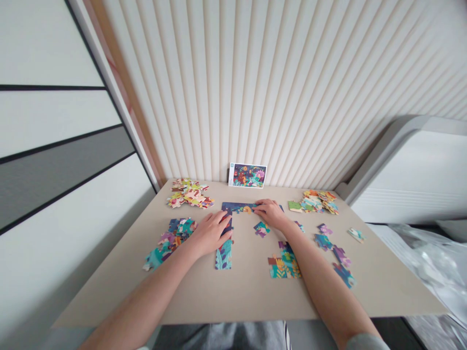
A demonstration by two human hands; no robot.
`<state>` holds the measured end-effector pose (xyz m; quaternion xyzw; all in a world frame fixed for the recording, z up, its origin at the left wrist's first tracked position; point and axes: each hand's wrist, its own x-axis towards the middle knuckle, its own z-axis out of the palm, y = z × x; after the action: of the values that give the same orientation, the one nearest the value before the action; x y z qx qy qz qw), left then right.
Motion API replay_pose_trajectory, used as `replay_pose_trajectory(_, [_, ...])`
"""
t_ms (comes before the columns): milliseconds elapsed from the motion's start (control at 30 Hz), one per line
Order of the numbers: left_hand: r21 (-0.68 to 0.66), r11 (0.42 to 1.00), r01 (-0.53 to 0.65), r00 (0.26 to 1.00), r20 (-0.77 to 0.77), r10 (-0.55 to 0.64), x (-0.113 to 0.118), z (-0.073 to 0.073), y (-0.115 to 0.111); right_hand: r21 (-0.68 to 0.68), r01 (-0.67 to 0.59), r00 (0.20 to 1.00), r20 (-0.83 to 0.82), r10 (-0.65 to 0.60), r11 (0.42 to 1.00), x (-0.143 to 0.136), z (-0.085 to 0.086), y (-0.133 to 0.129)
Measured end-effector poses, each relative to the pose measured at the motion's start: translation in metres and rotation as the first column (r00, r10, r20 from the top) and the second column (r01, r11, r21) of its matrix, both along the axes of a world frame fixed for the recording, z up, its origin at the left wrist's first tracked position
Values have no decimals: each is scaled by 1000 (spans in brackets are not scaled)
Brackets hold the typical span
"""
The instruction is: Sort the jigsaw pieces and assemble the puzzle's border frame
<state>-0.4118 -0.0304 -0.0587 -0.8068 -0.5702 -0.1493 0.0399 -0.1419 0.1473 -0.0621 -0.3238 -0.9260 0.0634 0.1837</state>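
Observation:
An L-shaped run of joined jigsaw pieces lies on the table, with a dark blue top row (237, 207) and a left column (224, 255) that turns teal at its near end. My left hand (210, 233) rests on the upper part of that column, fingers spread, covering some of it. On the right part of the top row lies my right hand (270, 213), fingers stretched out to the left and hiding the pieces beneath. Just below it is a loose purple and teal piece (261, 229). A joined cluster with yellow plants (284, 266) sits beside my right forearm.
A picture card (248, 175) leans against the ribbed wall. Puzzle piles lie at the back left (189, 193), left (170, 243) and back right (315, 201). Several pieces (341, 255) are strewn right of my forearm, with a pale piece (355, 235) farther out. The table (204, 301) ends near my lap.

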Motion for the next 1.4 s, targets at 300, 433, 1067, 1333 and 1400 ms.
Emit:
replay_pose_trajectory(300, [-6, 1000, -5, 1000, -14, 5, 0, -1, 1, 35, -30, 998, 51, 28, 999, 4, 4, -1])
replay_pose_trajectory(433, [-7, 1000, -6, 1000, -13, 6, 0, -2, 1, 45, -32, 998, 55, 30, 998, 4, 5, -1])
replay_pose_trajectory(1067, [2, 1000, 4, 1000, -7, -4, -1, -2, 1, -57, -45, 992, -120, 38, 997, 18, -5, 0])
replay_pose_trajectory(1333, [7, 1000, 3, 1000, -9, -3, -1, -4, 2, -72, -48, 988, -149, 37, 996, 18, -9, 4])
replay_pose_trajectory(1400, [8, 1000, 2, 1000, -10, -2, -1, -3, 1, -74, -47, 988, -152, 35, 996, 18, -9, 4])
